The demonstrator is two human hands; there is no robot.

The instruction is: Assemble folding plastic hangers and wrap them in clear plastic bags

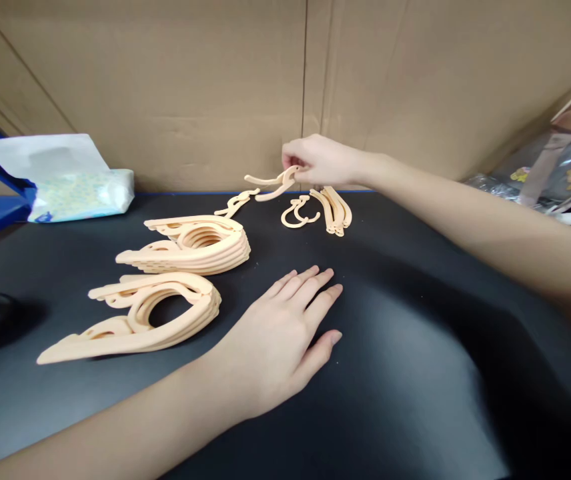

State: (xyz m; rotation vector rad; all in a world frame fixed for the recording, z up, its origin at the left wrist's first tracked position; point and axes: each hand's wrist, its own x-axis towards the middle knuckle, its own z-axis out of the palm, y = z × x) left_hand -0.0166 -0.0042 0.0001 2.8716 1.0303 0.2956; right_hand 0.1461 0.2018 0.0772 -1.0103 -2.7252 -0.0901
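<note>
From my remote station I am monitoring a curved cream piece (pixel 284 180) above the far table (pixel 390 373) edge. The right hand (pixel 318 160) is pinching it; the left hand (pixel 283 333) is lying spread, apparently empty. This handling step is seemingly calling for a steady pinch, clearing the loose hooks (pixel 293 225).

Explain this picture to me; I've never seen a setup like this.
There is no machine here, just one person's bare hands, seen from a camera worn on the head. The left hand is palm down over the black tabletop, holding nothing. The right hand holds a forked cream piece near the far edge. At left lie a nearer stack and a farther stack of folded cream pieces. Near the right hand lie curved hooks and slim curved pieces. A packet sits at the far left.
</note>
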